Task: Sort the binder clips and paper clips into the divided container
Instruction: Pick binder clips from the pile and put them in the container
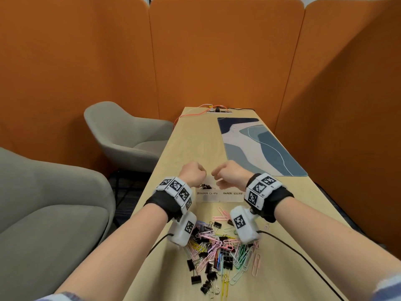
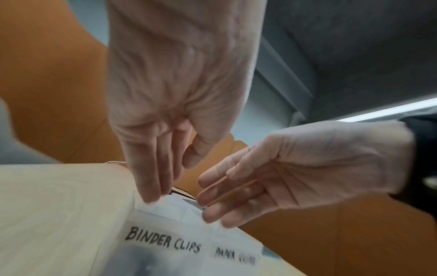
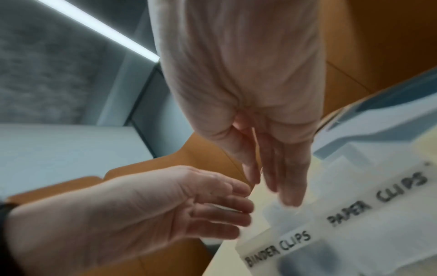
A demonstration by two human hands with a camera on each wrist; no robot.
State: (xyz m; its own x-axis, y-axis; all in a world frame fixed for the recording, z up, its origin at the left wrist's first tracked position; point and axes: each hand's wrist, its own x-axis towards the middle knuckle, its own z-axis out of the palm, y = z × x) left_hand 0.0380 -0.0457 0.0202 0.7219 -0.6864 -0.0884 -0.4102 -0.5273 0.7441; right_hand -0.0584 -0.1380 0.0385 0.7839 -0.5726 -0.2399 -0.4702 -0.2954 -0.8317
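A translucent divided container (image 1: 219, 198) stands on the wooden table, labelled BINDER CLIPS on the left and PAPER CLIPS on the right. Several black binder clips (image 1: 205, 186) lie in its left compartment. My left hand (image 1: 193, 173) hovers over that compartment; in the left wrist view its fingers (image 2: 151, 179) hang straight down with nothing in them. My right hand (image 1: 227, 173) hovers over the right compartment, fingers (image 3: 288, 183) straight and empty. A mixed pile of black binder clips and coloured paper clips (image 1: 217, 246) lies nearer me, under my wrists. The container's inside is blurred in both wrist views.
A blue patterned desk mat (image 1: 260, 144) covers the far right of the table. A power strip with an orange cable (image 1: 218, 110) sits at the far edge. Grey armchairs (image 1: 128, 131) stand to the left, and orange partitions enclose the space. Black wrist-camera cables trail across the table.
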